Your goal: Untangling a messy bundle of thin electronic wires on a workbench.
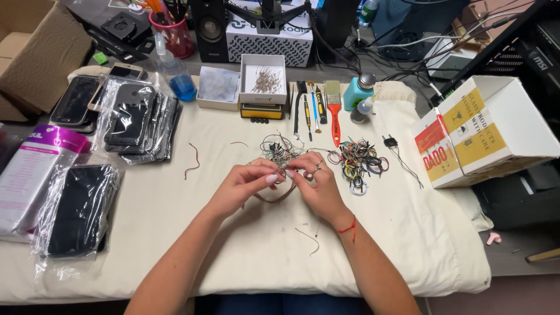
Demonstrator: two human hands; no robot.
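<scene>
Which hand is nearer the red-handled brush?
Right. The right hand lies just below and slightly left of the brush, beside the wire bundle. The left hand is farther left of it, fingertips meeting the right hand's.

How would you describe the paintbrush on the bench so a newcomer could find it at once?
Start at the cream cloth covering the bench and go to its far edge, just right of the open white box. There a row of slim black hand tools lies side by side. The paintbrush is rightmost: the only one with a bright orange-red handle and pale bristles.

Fingers hide where the brown wire [279, 198] is pinched
</scene>
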